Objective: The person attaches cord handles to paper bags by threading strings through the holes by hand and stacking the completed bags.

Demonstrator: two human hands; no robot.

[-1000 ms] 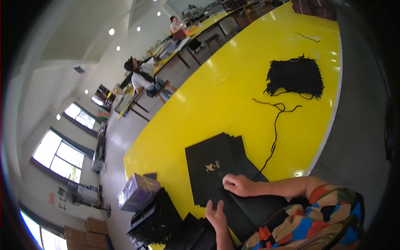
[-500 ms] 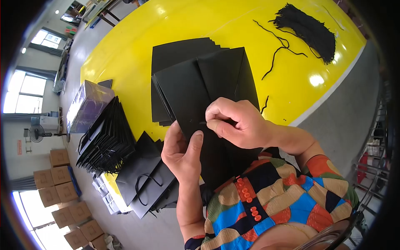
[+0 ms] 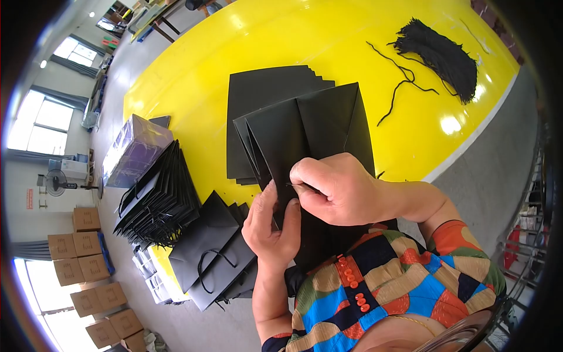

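Note:
A flat black paper bag (image 3: 334,123) lies tilted in front of my body, its side edge slightly parted. My left hand (image 3: 271,227) grips that edge, thumb on the face and fingers at the parted layers. Close by, my right hand (image 3: 340,189) is closed in a pinch against the bag's face. A thin dark tip shows at its fingertips, and a short piece of black cord (image 3: 380,175) sticks out behind the wrist; the stretch between is hidden. Under the bag is a stack of black bags (image 3: 267,88) on the yellow table (image 3: 193,100).
Loose black cords (image 3: 404,79) and a cord bundle (image 3: 440,58) lie at the upper right. On the left are a handled bag (image 3: 205,240), a pile of finished-looking black bags (image 3: 161,202) and a purple-white box (image 3: 141,149). Cartons (image 3: 76,252) stand on the floor beyond.
The bag's side edge has parted more, and my left hand has shifted onto it. The cord piece behind my right wrist has drawn down toward me. The whole view has shifted slightly.

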